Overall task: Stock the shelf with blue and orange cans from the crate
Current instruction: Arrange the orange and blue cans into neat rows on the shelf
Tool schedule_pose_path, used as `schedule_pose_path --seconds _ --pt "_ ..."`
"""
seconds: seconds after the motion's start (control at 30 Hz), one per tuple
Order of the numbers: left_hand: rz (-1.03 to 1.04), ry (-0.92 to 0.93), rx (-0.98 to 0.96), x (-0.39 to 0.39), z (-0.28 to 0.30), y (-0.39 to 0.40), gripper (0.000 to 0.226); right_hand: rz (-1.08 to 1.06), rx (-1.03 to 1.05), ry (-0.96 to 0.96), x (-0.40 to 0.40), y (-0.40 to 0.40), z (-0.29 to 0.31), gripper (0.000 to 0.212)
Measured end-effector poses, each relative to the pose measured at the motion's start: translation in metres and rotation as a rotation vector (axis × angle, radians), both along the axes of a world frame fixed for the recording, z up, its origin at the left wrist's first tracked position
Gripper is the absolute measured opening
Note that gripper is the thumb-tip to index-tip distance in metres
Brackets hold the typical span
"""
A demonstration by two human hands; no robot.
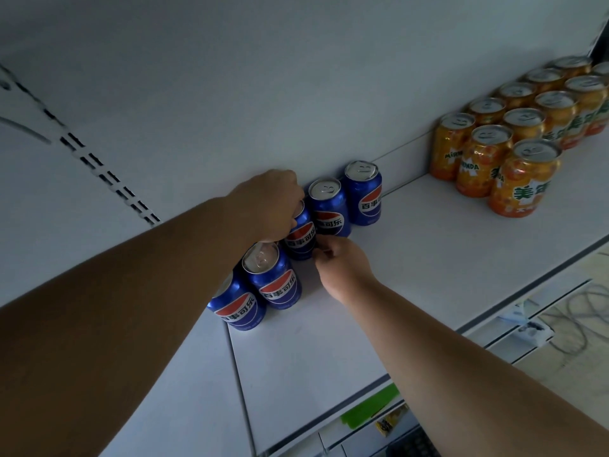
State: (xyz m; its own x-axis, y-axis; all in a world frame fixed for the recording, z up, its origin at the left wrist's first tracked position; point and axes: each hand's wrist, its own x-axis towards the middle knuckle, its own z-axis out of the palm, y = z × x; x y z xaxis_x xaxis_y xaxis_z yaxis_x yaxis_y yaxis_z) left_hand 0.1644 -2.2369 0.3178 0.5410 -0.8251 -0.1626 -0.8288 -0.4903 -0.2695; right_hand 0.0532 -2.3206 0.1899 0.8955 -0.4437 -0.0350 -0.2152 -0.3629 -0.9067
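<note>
Your left hand (pixel 268 206) curls over the top of a blue can (pixel 300 237), gripping it from above, while your right hand (pixel 342 265) pinches its lower right side with thumb and fingertips. The can stands upright, long axis vertical, label facing you, third in a row of five blue cans along the back wall of the white shelf (pixel 428 258). Its neighbours stand just beside it. A block of orange cans (pixel 514 133) stands upright well apart to the right.
</note>
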Motion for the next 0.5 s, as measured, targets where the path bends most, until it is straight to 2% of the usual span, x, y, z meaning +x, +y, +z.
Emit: schedule_pose_path --seconds 0.1,0.2,0.27,0.4,0.5 --pt "0.014 0.019 -0.050 -0.002 0.001 -0.008 0.012 -0.118 -0.010 -0.029 -0.004 -0.007 -0.004 0.016" --pt "0.026 0.090 -0.136 -0.005 0.000 -0.023 0.057 -0.240 0.029 -0.058 -0.007 -0.015 -0.006 0.014" --pt "0.046 0.087 -0.102 -0.008 -0.001 -0.035 0.067 -0.267 0.051 -0.071 -0.005 -0.018 -0.011 0.020" --pt "0.060 0.056 -0.051 -0.007 -0.006 -0.051 0.057 -0.263 0.019 -0.074 0.003 -0.022 -0.019 0.029" --pt "0.064 0.088 -0.055 -0.007 -0.001 -0.054 0.060 -0.272 -0.007 -0.074 0.003 -0.023 -0.020 0.027"
